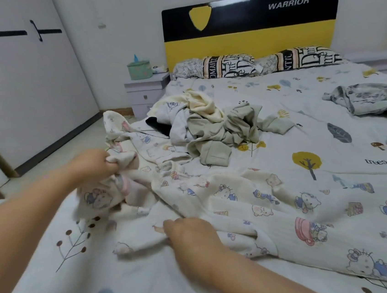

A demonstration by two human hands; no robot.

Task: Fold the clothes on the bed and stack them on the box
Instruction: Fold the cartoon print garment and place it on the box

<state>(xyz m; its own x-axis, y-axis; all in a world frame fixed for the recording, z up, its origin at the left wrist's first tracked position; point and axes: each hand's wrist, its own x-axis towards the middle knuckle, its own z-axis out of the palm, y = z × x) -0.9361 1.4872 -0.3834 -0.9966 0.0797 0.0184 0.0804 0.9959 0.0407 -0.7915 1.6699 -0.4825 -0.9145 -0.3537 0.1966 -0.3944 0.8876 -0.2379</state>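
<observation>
Since no folded garment is visible anywhere and the box itself cannot be identified with certainty, the task is judged to be at its very start. At the far left, a white wardrobe with black handles [20,76] is seen, with a pale bedside cabinet [145,93] near the headboard. A bunched corner of the cream cartoon-print cotton garment [229,197] is gripped in the left hand [99,164], fingers curled tight around the cloth. Another edge is pinched by the right hand [189,232], low on the bed with the leaf-patterned white sheet [291,112]. Further back, 1 tangled heap of cream, grey and sage-green clothes [211,125] is left unfolded. At the right, a grey floral crumpled fabric [369,99] is lying.
</observation>
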